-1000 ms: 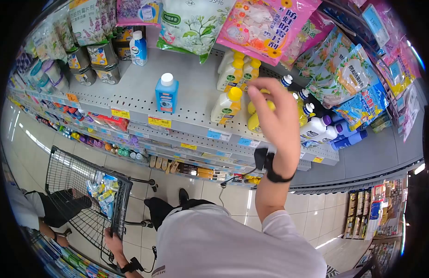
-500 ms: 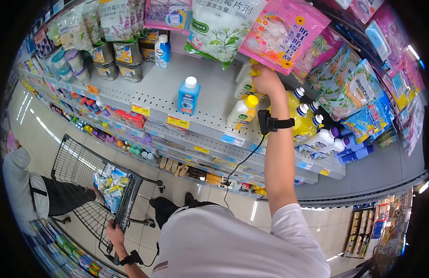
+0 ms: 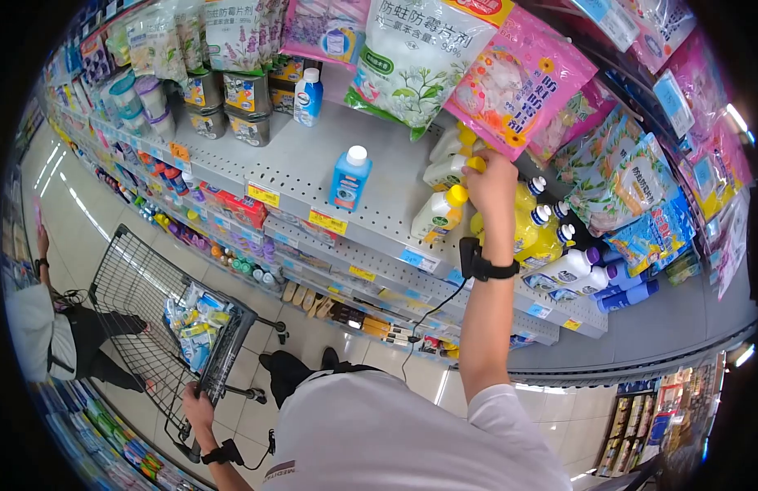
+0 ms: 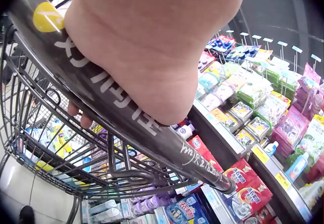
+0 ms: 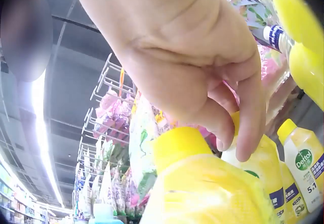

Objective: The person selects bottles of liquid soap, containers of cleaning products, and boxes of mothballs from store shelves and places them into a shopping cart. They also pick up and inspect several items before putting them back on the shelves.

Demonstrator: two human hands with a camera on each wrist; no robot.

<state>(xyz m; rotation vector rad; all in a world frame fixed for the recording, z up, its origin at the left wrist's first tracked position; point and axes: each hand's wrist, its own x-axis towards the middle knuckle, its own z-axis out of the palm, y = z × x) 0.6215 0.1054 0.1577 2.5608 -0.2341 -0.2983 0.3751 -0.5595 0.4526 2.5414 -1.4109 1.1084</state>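
Observation:
My right hand [image 3: 492, 186] is among the Dettol bottles on the shelf. Its thumb and fingers pinch the yellow cap of a Dettol bottle [image 5: 263, 166] with a pale yellow body, which leans toward the hand. Directly in front stands another Dettol bottle [image 3: 439, 214], large in the right wrist view with its yellow cap below my thumb. More Dettol bottles [image 5: 304, 158] are farther back, partly hidden. At lower left in the head view, my left hand [image 3: 199, 405] grips the dark handle [image 4: 101, 90] of a shopping cart; most of its fingers are hidden behind the handle.
Yellow bottles with white caps [image 3: 526, 233] crowd my right wrist. White bottles with purple caps [image 3: 569, 270] lie farther right. A blue bottle [image 3: 350, 182] stands to the left. Large hanging bags [image 3: 420, 65] overhang the shelf. Packages [image 3: 200, 323] lie in the cart; another person [image 3: 43, 327] stands beyond it.
My right hand went from raised above the bottles with loose fingers to pinching a Dettol cap. Since then that bottle has tilted and come forward. My left hand stays on the cart handle.

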